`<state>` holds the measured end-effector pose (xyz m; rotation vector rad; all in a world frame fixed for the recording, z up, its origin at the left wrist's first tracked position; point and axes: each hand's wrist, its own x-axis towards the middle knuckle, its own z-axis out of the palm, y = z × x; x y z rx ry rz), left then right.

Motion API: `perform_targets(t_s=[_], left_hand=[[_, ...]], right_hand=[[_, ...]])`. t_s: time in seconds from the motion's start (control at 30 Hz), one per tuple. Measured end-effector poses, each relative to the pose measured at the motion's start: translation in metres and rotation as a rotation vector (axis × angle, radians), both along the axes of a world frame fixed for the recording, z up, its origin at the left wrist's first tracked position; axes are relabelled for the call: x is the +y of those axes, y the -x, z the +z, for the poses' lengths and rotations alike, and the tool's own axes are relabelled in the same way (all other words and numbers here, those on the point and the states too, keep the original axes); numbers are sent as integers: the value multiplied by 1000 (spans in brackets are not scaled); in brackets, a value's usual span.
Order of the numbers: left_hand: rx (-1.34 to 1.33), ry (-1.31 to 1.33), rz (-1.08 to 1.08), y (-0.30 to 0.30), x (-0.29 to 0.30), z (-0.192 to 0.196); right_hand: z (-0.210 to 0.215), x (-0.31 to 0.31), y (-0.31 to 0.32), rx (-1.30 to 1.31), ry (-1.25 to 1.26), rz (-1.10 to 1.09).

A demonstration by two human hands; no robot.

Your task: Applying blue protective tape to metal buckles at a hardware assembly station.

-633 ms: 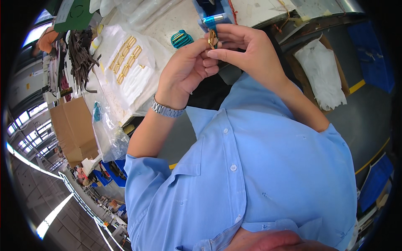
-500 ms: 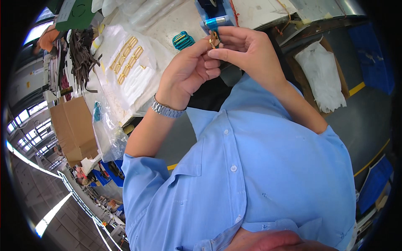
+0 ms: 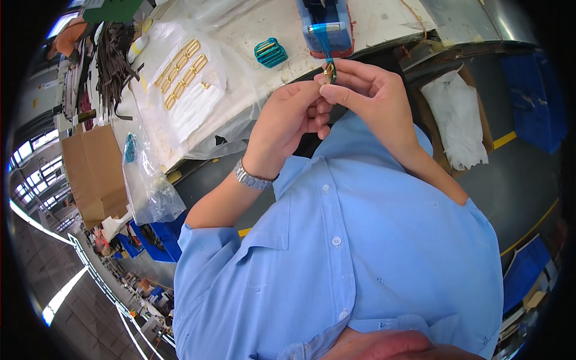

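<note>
Left hand (image 3: 288,120) and right hand (image 3: 379,99) pinch gold buckle (image 3: 329,72); long axis near-vertical in view, upper end toward tape dispenser (image 3: 342,39).

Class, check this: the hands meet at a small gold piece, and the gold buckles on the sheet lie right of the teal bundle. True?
Not quite: the gold buckles lie left of the teal bundle, as the head view shows.

No printed words, numbers or signs are legible.
</note>
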<state>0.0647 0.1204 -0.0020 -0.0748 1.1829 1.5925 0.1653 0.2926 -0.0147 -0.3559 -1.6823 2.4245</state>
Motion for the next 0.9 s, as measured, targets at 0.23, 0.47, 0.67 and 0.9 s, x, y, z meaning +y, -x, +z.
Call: perform_targets(t_s=[0.23,0.47,0.67,0.9], left_hand=[[1597,144,224,-28,10,-6],[1826,129,333,-30,16,-18],[1843,106,308,-28,11,-15],[1431,226,68,0,17,2]], right_hand=[[9,-1,1,-36,102,26],[19,-6,-7,-72,56,9],[15,-9,-11,-144,73,-1],[-13,18,9,-128,-74,118]])
